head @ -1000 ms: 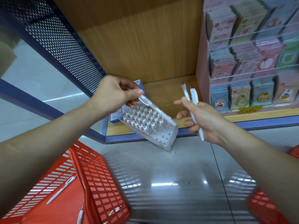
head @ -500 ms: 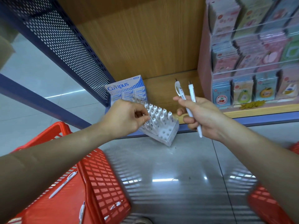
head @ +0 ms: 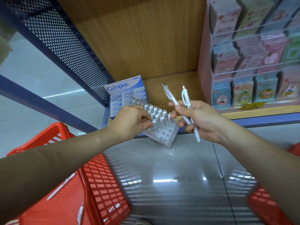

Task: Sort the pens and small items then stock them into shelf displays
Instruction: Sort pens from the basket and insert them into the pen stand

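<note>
The wooden shelf [head: 178,85] carried a pink card display [head: 253,62] at its right end. A red basket [head: 103,184] stood on the floor below, with loose pens [head: 61,185] in it. A blue Campus box [head: 123,88] sat in the shelf's left corner. Just in front of it, a clear pen stand [head: 164,135] tilted over the front edge. The left hand [head: 131,122] pinched a white pen [head: 153,122] standing in the stand. The right hand [head: 203,120], fingers curled, gripped two white pens [head: 170,96] above the front edge.
</note>
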